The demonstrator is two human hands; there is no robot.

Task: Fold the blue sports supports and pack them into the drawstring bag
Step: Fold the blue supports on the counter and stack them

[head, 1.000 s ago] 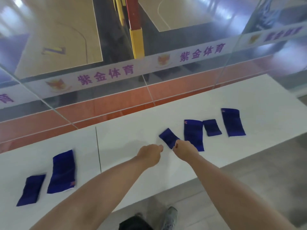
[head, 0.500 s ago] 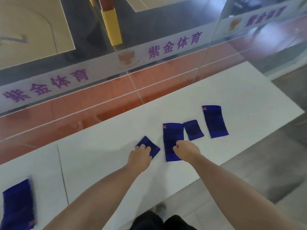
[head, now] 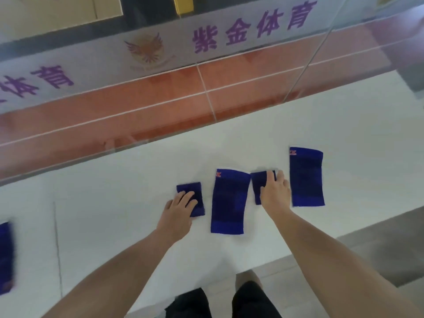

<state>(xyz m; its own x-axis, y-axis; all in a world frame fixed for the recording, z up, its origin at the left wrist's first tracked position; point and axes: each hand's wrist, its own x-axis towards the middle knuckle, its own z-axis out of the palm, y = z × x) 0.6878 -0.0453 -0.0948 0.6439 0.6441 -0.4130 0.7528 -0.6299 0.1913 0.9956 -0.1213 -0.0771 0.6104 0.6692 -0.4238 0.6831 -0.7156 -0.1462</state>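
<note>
Right hand moved onto support, left hand on second support

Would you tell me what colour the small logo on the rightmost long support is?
Orange-red, in the top left corner of the rightmost long support; head view.

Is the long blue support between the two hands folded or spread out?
Spread out: the long support lies flat at full length, red logo showing, between left hand and right hand, neither on it.
</note>
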